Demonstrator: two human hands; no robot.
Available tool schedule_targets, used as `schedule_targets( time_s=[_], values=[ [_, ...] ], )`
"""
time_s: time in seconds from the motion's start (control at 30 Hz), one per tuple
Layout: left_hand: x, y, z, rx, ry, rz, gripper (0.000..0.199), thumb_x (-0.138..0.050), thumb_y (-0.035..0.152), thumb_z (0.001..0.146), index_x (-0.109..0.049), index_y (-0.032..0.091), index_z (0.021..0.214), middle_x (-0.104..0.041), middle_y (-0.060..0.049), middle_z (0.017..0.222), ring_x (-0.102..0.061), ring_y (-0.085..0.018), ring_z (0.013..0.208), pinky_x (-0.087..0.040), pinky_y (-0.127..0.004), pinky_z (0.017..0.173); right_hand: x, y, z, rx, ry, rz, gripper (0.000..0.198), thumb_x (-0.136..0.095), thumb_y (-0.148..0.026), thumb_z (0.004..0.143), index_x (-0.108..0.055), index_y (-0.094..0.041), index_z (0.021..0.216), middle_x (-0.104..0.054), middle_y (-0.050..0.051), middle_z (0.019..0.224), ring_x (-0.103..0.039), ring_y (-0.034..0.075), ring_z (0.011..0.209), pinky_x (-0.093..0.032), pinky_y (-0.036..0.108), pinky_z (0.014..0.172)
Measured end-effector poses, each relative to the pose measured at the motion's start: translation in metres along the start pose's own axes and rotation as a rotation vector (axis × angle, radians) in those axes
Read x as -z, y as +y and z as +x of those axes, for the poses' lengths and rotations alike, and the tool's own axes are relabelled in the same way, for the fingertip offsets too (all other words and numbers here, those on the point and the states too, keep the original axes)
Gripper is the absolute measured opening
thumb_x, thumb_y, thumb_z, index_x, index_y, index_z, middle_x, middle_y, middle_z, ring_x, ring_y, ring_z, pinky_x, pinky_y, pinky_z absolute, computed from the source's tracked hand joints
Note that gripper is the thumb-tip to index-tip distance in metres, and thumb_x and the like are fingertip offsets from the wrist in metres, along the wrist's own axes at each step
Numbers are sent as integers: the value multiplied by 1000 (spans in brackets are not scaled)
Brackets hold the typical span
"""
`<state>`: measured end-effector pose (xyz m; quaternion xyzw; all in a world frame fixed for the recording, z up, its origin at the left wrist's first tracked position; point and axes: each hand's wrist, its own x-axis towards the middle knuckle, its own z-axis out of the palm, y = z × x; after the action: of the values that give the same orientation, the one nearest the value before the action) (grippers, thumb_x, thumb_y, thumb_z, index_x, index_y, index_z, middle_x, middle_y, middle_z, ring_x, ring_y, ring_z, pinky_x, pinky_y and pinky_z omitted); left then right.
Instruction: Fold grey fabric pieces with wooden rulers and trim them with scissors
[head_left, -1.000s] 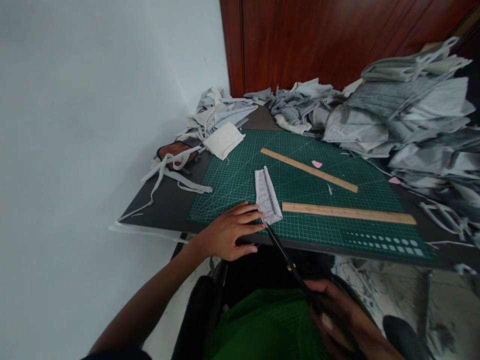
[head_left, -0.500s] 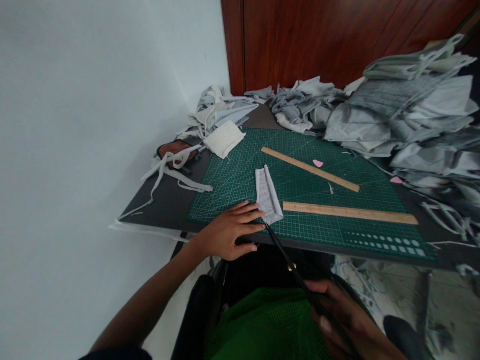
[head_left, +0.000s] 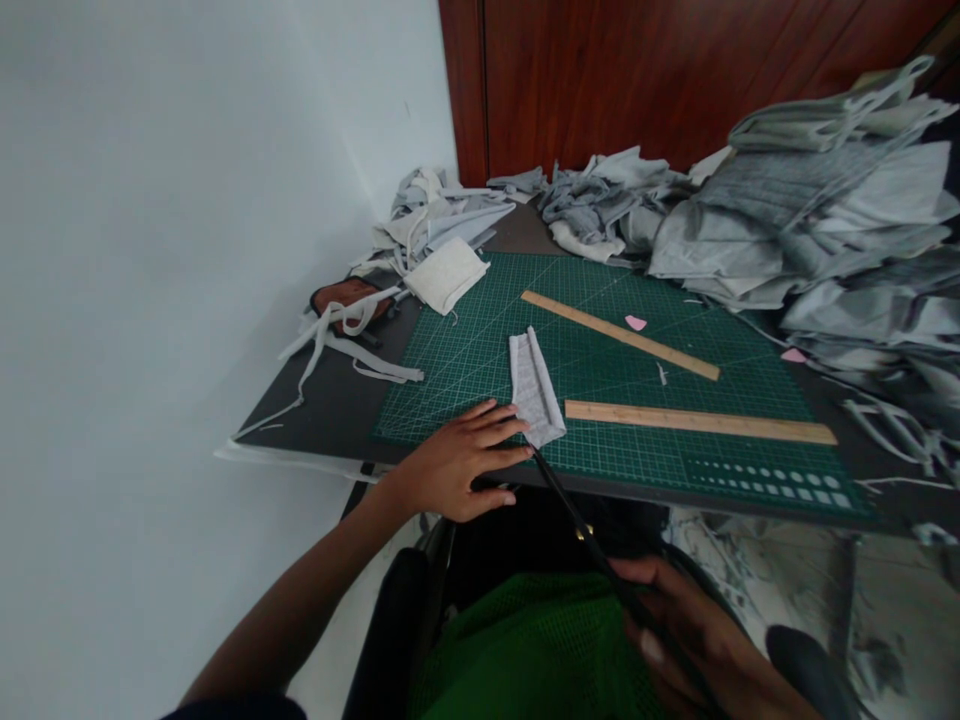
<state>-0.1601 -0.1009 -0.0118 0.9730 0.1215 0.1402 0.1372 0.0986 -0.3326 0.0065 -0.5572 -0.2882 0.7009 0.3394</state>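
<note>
My left hand (head_left: 466, 466) lies flat with fingers spread at the near edge of the green cutting mat (head_left: 457, 370). Its fingertips rest on the lower left corner of a small light-grey fabric piece (head_left: 534, 385), which has a folded strip along its right side. In my right hand (head_left: 679, 625), at the lower right, is a pair of black scissors (head_left: 570, 510) with a brass-coloured pivot. Seen edge-on, the blades point up and left, and their tip meets the near end of the fabric, by my left fingers. Part of the handles is hidden by my right hand.
Two wooden rulers (head_left: 697, 420) lie on the mat, right of the fabric. A pale fabric square (head_left: 448, 275) and loose straps (head_left: 322, 345) are at the left. Grey cloth pieces (head_left: 795, 220) are heaped at the back right. A white wall (head_left: 187, 250) bounds the left side.
Both hands, the scissors and the fabric piece hold nearly the same places. Only a slight shift of the camera view shows.
</note>
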Motion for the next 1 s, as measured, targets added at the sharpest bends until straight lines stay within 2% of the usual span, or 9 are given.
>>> schedule_targets(
  time_s=[0.23,0.43,0.53,0.63,0.73,0.87,1.0],
  values=[
    [-1,-1,-2,7,-16,-4,55,-63,48,97,-57,23,145,-52,-12,155,-37,-33,152,-24,-58,126,3,5,2,8,19,-10,54,-77,-62,80,-68,-35,126,-63,-1,78,-49,12,48,-51,29,50],
    [0,1,0,4,-26,45,53,-66,43,95,-59,22,142,-52,-13,154,-38,-34,151,-25,-56,127,1,2,0,-35,23,4,50,-72,-63,86,-64,-32,124,-61,-2,84,-39,5,47,-32,17,40],
    [0,1,1,-1,-23,58,52,-67,43,94,-61,20,140,-53,-14,154,-39,-35,150,-25,-57,126,2,-2,0,-32,11,21,51,-73,-62,85,-65,-31,124,-58,-3,80,-38,5,45,-37,19,42],
    [0,1,1,-1,-21,53,55,-66,51,94,-61,20,140,-54,-14,152,-40,-35,149,-26,-57,126,2,-5,-1,-25,25,26,50,-74,-62,84,-66,-31,123,-57,-3,76,-42,7,46,-42,21,44],
    [0,0,1,-1,-17,28,58,-64,56,95,-59,22,141,-54,-14,153,-40,-34,149,-26,-57,126,1,-7,-2,-30,35,30,52,-73,-62,85,-66,-30,125,-61,-1,81,-42,6,46,-42,21,44],
    [2,1,1,12,-1,-25,55,-64,51,95,-57,21,141,-55,-13,151,-41,-32,149,-23,-54,127,1,-5,-3,-50,65,47,54,-75,-63,82,-66,-30,124,-61,-1,81,-42,7,45,-44,23,44],
    [3,2,5,34,8,-44,68,-67,49,92,-48,18,149,-56,-15,149,-45,-32,145,-25,-52,127,2,-2,-3,-74,90,118,59,-78,-67,77,-68,-29,121,-63,0,82,-39,6,44,-41,23,43]
  ],
)
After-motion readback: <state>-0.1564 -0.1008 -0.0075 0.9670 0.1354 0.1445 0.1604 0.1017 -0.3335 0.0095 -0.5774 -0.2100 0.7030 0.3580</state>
